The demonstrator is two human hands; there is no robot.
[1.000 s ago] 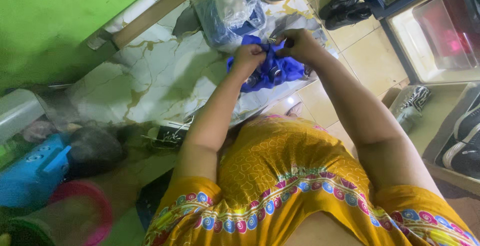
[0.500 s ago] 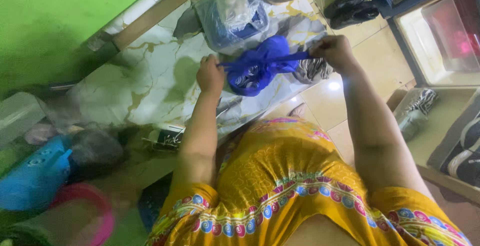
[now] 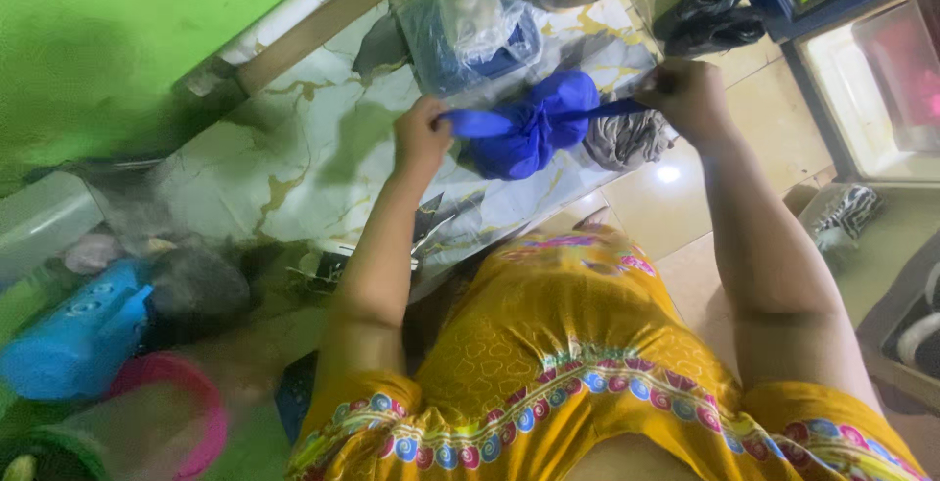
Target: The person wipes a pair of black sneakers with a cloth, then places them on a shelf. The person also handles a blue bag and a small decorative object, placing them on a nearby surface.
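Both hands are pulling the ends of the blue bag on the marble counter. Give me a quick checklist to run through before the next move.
1. Left hand grips one end of the blue bag: ok.
2. Right hand grips the other end: ok.
3. Ends pulled apart, taut: ok.
4. Bag rests on the marble counter, not past its edge: ok.
5. Knot fully closed: cannot tell, view blurred.
6. Clear plastic bag behind stays apart from the bundle: cannot tell.
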